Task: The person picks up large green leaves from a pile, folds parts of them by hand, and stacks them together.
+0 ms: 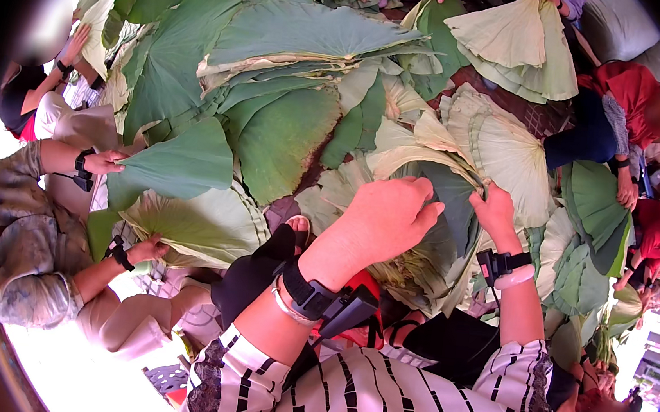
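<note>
My right hand (495,213) pinches the narrow end of a folded bundle of lotus leaves (449,184), pale on the outer side and dark green within. Left of it, my left hand (384,225) is raised over the bundle with curled fingers and the thumb apart; its palm side is hidden, so any hold is not visible. Below my hands sit cut leaf stems (406,274), partly covered by my left forearm. A fan of pale folded leaves (508,154) lies just beyond my right hand.
Large green lotus leaves (304,30) are heaped ahead. At left, a co-worker's hand (104,161) holds a green leaf (178,160). More people handle leaves around the pile, including a person in red (628,97) at right. Stacked folded leaves (580,278) lie at my right.
</note>
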{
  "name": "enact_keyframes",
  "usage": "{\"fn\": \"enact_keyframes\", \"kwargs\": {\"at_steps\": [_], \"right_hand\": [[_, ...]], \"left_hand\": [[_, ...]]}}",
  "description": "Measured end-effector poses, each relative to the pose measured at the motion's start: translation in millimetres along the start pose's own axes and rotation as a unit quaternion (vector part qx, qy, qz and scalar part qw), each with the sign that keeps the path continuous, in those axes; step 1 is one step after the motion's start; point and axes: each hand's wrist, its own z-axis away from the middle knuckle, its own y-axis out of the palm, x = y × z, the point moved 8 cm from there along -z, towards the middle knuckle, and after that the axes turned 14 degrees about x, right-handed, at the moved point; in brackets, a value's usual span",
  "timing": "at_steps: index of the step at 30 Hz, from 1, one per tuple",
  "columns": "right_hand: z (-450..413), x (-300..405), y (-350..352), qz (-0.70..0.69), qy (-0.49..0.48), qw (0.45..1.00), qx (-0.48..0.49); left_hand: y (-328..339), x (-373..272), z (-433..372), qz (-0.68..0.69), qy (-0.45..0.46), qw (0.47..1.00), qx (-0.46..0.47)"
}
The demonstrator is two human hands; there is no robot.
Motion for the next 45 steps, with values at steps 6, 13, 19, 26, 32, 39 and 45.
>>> {"fn": "enact_keyframes", "kwargs": {"at_steps": [6, 13, 19, 26, 32, 39, 45], "right_hand": [[-24.3, 50.5, -108.5, -0.27, -0.158, 0.949, -0.033], [-60.5, 154.9, -197.4, -0.593, -0.211, 0.773, -0.086], [-130.2, 247.2, -144.0, -0.786, -0.19, 0.588, -0.036], [-118.3, 279.1, 12.1, -0.545, -0.167, 0.782, 0.251], [-102.2, 156.9, 64.8, -0.516, -0.089, 0.83, 0.193], [-27.0, -12.1, 157.1, -0.172, -0.088, 0.972, 0.133], [52.0, -12.3, 213.0, -0.003, -0.039, 0.974, 0.222]], "left_hand": [[16.3, 3.6, 0.9, 0.006, 0.016, 0.998, 0.069], [46.7, -14.7, 10.6, 0.077, 0.082, 0.967, 0.23], [34.6, -5.4, 12.1, 0.101, 0.075, 0.973, 0.195], [34.8, 8.1, 15.8, -0.007, 0.026, 0.987, 0.161], [28.8, 4.1, 17.7, 0.008, 0.036, 0.988, 0.148], [-6.4, 1.0, 1.5, 0.081, 0.015, 0.996, -0.038], [-14.9, 22.2, -5.7, 0.242, -0.001, 0.964, -0.105]]}}
